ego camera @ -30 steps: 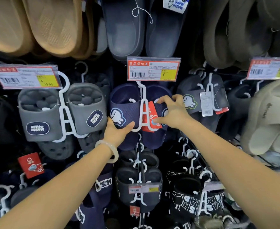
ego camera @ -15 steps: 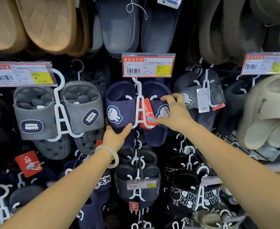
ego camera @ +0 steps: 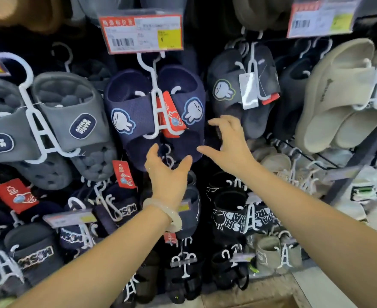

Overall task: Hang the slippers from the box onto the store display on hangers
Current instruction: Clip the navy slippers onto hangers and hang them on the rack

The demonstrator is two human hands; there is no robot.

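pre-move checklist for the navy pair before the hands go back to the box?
1. Left hand off the navy slippers: ok, open, just below them.
2. Right hand off: ok, open beside the pair.
3. Both slippers on the white hanger: ok.
4. Hanger hook seated on the display peg: cannot tell, price tag hides it.
5. Pair hanging level: ok, roughly even.
6. Red tag facing out: ok.
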